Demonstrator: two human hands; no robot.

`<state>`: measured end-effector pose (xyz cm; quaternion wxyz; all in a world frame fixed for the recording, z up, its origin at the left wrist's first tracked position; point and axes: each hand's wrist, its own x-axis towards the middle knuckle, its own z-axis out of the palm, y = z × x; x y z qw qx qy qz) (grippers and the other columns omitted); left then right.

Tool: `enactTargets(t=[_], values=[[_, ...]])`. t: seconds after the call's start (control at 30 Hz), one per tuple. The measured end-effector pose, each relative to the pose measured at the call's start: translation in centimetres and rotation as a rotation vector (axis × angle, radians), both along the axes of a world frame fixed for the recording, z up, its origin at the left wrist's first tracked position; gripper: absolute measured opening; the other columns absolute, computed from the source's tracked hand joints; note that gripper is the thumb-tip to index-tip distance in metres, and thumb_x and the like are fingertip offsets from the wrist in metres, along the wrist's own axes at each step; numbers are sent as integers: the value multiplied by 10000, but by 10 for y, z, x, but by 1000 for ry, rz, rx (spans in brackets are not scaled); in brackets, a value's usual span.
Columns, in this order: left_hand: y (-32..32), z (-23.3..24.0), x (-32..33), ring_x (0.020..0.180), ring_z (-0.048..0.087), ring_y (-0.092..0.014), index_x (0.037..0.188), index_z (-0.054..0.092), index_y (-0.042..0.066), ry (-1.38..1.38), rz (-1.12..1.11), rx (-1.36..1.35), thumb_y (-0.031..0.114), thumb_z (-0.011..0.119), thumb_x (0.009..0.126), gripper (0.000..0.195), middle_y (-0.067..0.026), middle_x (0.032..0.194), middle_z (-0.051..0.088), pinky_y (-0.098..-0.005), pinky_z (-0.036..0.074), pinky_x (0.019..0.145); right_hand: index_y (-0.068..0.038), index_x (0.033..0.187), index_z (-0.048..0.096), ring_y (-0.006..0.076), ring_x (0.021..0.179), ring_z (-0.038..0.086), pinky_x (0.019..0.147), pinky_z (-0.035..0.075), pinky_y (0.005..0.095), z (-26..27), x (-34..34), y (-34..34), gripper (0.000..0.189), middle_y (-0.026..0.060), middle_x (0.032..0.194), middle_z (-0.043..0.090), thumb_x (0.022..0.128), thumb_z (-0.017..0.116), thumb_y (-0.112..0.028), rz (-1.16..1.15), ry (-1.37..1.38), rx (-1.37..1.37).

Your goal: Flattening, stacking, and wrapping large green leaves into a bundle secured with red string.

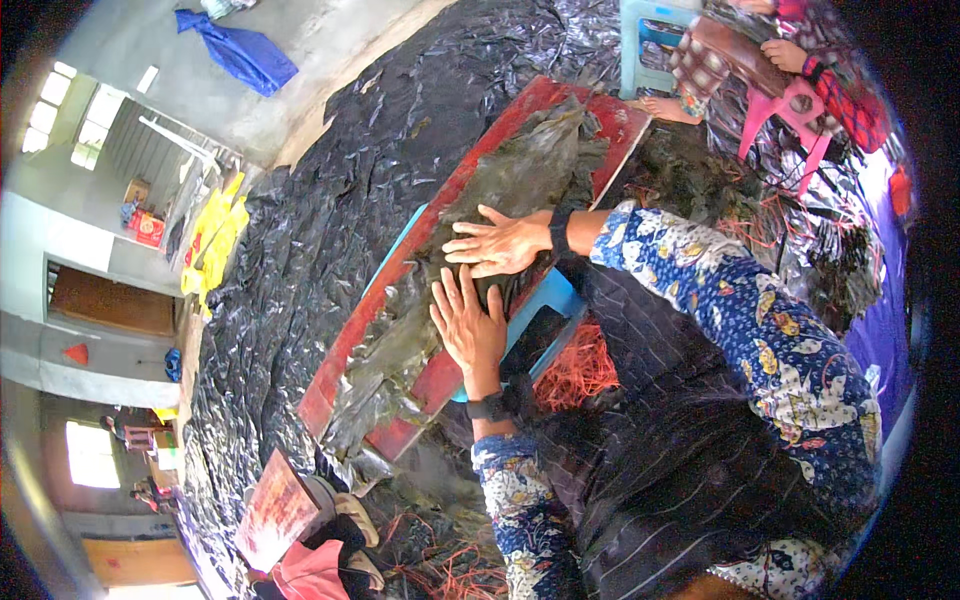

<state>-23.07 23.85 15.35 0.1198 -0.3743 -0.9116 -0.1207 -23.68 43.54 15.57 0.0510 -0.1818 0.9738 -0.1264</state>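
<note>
A long red board (330, 382) lies slanted across the middle on a blue plastic stool (541, 307). Wrinkled, leaf-like brownish-green sheets (525, 169) cover much of it; their material I cannot tell. My right hand (499, 244) rests palm down on the darker sheets at the board's middle, fingers spread. Just beside it, my left hand (471, 322) lies flat on the sheets by the board's near edge. Neither hand grips anything. Both wrists wear dark bands over floral sleeves. Orange-red strings (581, 367) lie bunched beside the stool.
Crumpled dark sheeting (285, 247) spreads over the floor beyond the board. Another person (851, 97) sits at the upper right by a pink stool (802, 112) and a light-blue stool (637, 52). A smaller reddish board (277, 510) and pink cloth (315, 570) are at the lower left.
</note>
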Motion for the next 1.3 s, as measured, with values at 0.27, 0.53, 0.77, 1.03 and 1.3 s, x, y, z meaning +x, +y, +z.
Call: enactTargets(t=[0.27, 0.53, 0.77, 1.03, 1.3], values=[[-111, 34, 32, 1344, 330, -370, 1347, 445, 46, -220, 72, 90, 322, 542, 909, 526, -178, 1441, 381, -524, 231, 1091, -188, 1500, 143, 341, 1436, 58, 1083, 62, 658, 4, 3, -1, 635, 55, 1565, 107, 968, 355, -463, 34, -10, 86], [-123, 14, -45, 1372, 289, -346, 1399, 391, 111, -35, 189, -20, 340, 494, 929, 533, -132, 1484, 330, -559, 180, 1100, -173, 1490, 169, 344, 1429, 89, 1069, 110, 672, 4, 3, -2, 618, 51, 1554, 132, 972, 330, -470, 34, 22, 78], [-210, -3, -64, 1381, 257, -354, 1422, 359, 80, -97, 370, -15, 376, 457, 941, 574, -154, 1491, 307, -462, 206, 1116, -156, 1501, 118, 328, 1440, 23, 1093, 48, 643, 11, 11, 2, 617, 68, 1563, 93, 987, 324, -429, 10, -64, 101], [-235, 15, -51, 1401, 196, -375, 1455, 272, 72, 19, 507, 93, 362, 461, 937, 623, -203, 1504, 246, -536, 150, 1112, -180, 1490, 168, 331, 1435, 75, 1075, 83, 669, -7, 5, 2, 630, 31, 1563, 111, 965, 326, -490, 15, 9, 83], [-173, 7, -50, 1378, 279, -322, 1415, 379, 124, -22, 258, -34, 346, 476, 925, 546, -110, 1483, 338, -512, 190, 1112, -167, 1503, 113, 315, 1443, 3, 1112, 27, 612, 16, 5, -10, 623, 61, 1563, 89, 984, 350, -416, 31, -63, 61]])
